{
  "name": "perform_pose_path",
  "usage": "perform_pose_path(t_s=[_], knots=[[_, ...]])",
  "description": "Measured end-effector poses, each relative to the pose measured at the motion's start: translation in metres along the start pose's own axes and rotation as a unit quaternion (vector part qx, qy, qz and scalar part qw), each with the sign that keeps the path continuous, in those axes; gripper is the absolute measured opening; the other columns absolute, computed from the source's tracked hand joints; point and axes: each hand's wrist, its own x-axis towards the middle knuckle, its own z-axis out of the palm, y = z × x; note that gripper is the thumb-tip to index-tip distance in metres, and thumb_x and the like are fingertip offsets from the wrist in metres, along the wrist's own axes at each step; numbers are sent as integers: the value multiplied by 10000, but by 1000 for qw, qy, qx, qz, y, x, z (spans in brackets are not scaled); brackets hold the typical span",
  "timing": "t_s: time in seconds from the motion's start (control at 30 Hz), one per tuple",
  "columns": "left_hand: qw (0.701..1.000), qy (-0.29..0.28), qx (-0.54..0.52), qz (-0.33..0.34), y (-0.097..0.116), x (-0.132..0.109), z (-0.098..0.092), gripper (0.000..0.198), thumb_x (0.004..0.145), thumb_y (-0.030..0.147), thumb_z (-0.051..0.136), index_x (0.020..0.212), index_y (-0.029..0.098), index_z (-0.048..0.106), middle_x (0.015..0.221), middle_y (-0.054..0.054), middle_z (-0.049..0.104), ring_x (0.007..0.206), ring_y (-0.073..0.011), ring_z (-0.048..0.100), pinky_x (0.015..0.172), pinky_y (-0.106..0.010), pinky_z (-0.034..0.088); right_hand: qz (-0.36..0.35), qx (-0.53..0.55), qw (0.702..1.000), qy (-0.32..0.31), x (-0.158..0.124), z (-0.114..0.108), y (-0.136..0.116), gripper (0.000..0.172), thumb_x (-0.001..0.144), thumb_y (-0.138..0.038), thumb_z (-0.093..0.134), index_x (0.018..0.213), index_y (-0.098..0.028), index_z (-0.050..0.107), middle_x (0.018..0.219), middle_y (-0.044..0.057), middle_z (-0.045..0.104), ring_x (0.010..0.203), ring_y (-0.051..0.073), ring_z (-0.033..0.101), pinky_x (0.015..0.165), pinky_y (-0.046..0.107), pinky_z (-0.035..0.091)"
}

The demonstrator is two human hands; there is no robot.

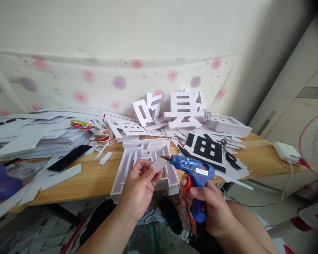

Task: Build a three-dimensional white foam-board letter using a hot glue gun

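At the far left, a heap of white cut sheets covers the wooden table, with a black phone lying at its near edge and a patterned bowl just behind. In the middle, a white hollow letter form lies flat at the table's front edge.

The left hand hovers over that form. Its thumb and fingers are pressed together, pinching a small white strip by its left end, so the right end juts free towards the glue gun. The gun's brass nozzle sits at the strip's upper edge. It seems to touch it, though the blur makes that hard to be sure of.

The right hand is curled around the blue handle, with one finger on the orange trigger.

For a clean bead, a light squeeze and a steady run along the edge would serve best. The pinching fingertips should stay well clear of the hot tip.

Further right lie a black-and-white character, scissors and a white adapter.
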Motion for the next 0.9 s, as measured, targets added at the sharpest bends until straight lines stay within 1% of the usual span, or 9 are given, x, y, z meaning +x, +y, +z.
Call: perform_pose_path(t_s=[0.17, 0.27, 0.47, 0.7, 0.8, 0.9], knots=[[1000, 1, -4, 0, -2, 2, -1, 281, 570, 161, 888, 717, 186, 649, 678, 42, 686, 679, -107, 699, 647, -161, 576, 6, -19, 1000, 24, 1, -1, -2, 226, 549, -310, 749, 672, -143, 657, 455, -21, 505, 477, 134, 494, 526, 261, 381], [1000, 1, -10, -2, -2, 3, -1, 285, 567, 159, 889, 718, 186, 648, 676, 46, 681, 680, -107, 701, 647, -161, 577, 17, -30, 998, 43, -1, -1, -4, 234, 526, -310, 752, 663, -151, 649, 466, -14, 514, 502, 149, 520, 507, 250, 369], [1000, 8, -24, -7, 0, 3, 0, 317, 531, 129, 899, 710, 183, 643, 673, 54, 676, 680, -109, 704, 649, -163, 580, 11, -32, 999, 38, -1, -2, -5, 236, 539, -310, 748, 696, -158, 658, 480, -22, 525, 499, 133, 503, 523, 244, 386], [999, 29, -19, -11, 1, 3, -2, 325, 524, 138, 904, 711, 186, 642, 669, 46, 680, 678, -116, 706, 644, -167, 582, 10, -43, 996, 80, -2, -9, 1, 230, 535, -325, 756, 612, -167, 608, 486, -3, 560, 493, 142, 525, 483, 236, 382], [999, 32, -15, -5, 2, 3, -2, 340, 513, 144, 909, 714, 183, 637, 670, 46, 678, 678, -119, 705, 650, -175, 582, 3, -56, 996, 76, -2, -10, 2, 246, 548, -343, 764, 601, -163, 606, 493, 10, 579, 503, 144, 533, 492, 236, 388], [999, 37, -7, -3, 2, 1, -3, 350, 512, 153, 911, 715, 176, 627, 673, 41, 678, 663, -111, 697, 634, -169, 573, 13, -62, 996, 65, -3, -8, 0, 253, 550, -352, 767, 617, -156, 622, 497, 11, 575, 510, 144, 524, 503, 241, 389]])
